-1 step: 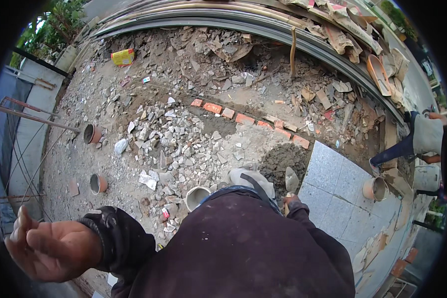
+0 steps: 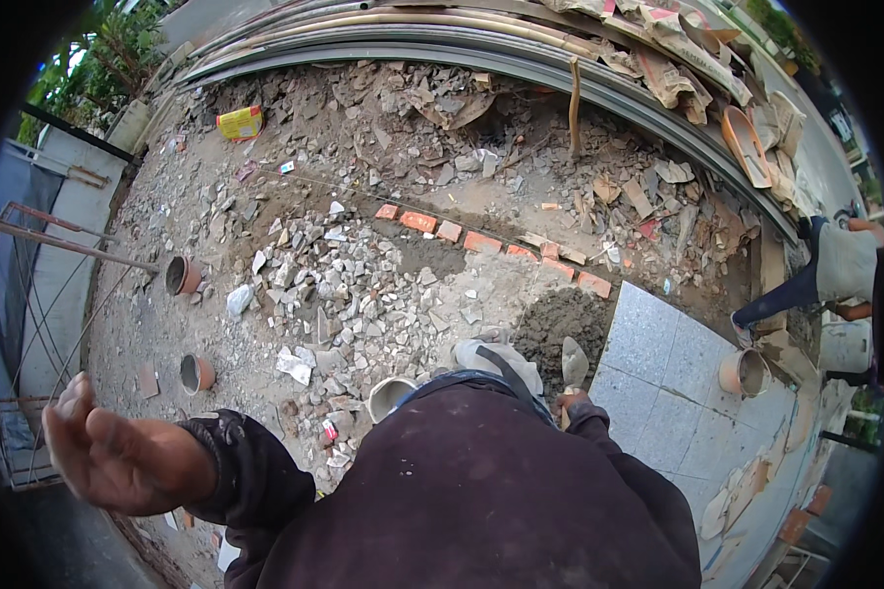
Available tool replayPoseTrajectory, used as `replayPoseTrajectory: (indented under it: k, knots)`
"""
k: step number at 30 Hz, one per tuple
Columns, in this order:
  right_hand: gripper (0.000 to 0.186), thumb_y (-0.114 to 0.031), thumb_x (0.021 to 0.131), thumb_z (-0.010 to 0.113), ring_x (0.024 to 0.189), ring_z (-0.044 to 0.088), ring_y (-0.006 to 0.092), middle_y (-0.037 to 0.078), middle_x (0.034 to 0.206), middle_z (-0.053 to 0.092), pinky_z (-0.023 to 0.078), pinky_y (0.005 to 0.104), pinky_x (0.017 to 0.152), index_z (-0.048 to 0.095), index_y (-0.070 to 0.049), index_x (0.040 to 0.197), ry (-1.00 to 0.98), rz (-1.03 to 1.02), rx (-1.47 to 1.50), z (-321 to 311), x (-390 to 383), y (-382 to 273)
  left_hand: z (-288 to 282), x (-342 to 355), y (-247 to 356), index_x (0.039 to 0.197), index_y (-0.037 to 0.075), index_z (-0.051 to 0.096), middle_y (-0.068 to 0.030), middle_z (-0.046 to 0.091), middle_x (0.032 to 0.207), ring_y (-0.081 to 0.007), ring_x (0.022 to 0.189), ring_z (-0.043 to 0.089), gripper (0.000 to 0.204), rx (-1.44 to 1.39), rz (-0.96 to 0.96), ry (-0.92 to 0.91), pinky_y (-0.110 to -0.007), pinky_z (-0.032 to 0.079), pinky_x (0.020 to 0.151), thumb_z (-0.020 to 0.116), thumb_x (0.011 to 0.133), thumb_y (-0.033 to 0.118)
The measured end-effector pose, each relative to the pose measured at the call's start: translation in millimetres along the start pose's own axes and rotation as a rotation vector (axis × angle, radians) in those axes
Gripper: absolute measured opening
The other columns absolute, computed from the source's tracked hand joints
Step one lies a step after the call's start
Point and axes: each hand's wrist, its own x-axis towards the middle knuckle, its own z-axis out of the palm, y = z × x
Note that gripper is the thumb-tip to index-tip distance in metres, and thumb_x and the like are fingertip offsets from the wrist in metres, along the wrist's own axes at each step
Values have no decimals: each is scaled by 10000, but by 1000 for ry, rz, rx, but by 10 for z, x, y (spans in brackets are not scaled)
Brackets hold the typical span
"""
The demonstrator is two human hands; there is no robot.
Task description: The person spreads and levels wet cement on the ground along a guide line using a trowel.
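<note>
Left hand (image 2: 133, 461) shifted rightward, trowel (image 2: 575, 363) in right hand (image 2: 573, 401), bucket (image 2: 731, 372) contents unclear

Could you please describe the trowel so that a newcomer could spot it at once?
Find the tiled floor on the right, then the dark mortar heap along its left edge. At the heap's lower end is the trowel, its handle in the right hand. Its smooth, pointed grey blade stands out from the rough mortar.

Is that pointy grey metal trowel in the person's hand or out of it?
In it: the right hand is closed around the tan handle of the pointy grey metal trowel.
</note>
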Motion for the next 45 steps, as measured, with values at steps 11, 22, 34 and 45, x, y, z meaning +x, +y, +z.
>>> replayPoseTrajectory:
  k: [11,22,34,45]
  knots:
    - [295,-19,642,558,470,519,227,145,622,532,404,363,396,458,11,918,38,281,669,-211,-358,-304,1801,-3407,157,1183,97,347,-230,489,1036,-336,996,458,545,-275,-413,-2381,-376,361,842,497,749,389]
    - [539,-399,620,610,969,477,318,184,986,522,394,348,771,459,-34,987,111,-252,422,582,-402,-385,3196,-3082,659,990,20,434,-223,536,881,-346,846,526,516,-455,51,-2411,-371,409,717,589,678,400]
    - [568,-358,614,616,944,480,353,232,982,503,392,396,770,442,-8,1026,555,281,829,1154,-1164,-1337,4642,-3123,1399,903,52,457,-206,542,751,-342,735,544,326,-1107,1100,-2587,-371,399,601,535,702,297]
    - [662,-293,596,632,939,484,320,230,989,498,381,348,797,383,80,1083,482,435,1023,1642,-2136,-2469,5354,-3055,1633,971,58,430,-208,552,812,-338,777,542,377,-1112,1343,-2735,-375,410,639,542,721,316]
